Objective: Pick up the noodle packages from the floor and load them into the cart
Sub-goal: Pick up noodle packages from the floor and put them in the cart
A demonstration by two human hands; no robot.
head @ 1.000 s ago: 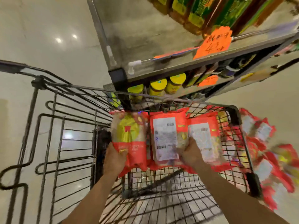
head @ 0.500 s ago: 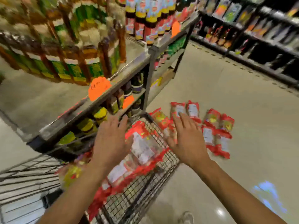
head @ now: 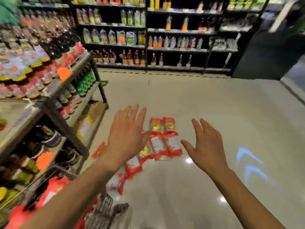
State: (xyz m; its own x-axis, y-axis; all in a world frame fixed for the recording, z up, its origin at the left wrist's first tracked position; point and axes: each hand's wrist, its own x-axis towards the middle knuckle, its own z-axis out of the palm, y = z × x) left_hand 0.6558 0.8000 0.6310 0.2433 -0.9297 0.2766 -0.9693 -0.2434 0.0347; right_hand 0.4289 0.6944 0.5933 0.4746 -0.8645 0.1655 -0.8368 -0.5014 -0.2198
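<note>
At the bottom edge a wire corner of the cart (head: 102, 210) shows, blurred. Red shapes (head: 52, 189) smear to its left, under the left forearm; they are too blurred to tell whether they lie inside it.

Both arms reach forward over the floor (head: 222, 116). The left hand (head: 127, 134) is palm down, fingers straight and slightly spread, holding nothing. The right hand (head: 206, 151) is likewise empty, fingers spread and relaxed, thumb out to the side.

The noodle packs (head: 165, 144) lie on the floor in a loose cluster, seen between the two hands and partly hidden behind the left one. Neither hand touches them. The farthest pair (head: 162, 125) lies side by side, two more just nearer show white labels, and a few others (head: 133, 164) trail back toward the cart. One red pack (head: 99, 149) lies apart, left of the left wrist.

A blue reflection (head: 247, 162) marks the glossy floor to the right.

On the left a rack (head: 49, 103) holds jars and bottles, with orange tags (head: 64, 73) on its edges. Across the aisle, dark shelves (head: 181, 50) carry rows of bottles and pouches.
</note>
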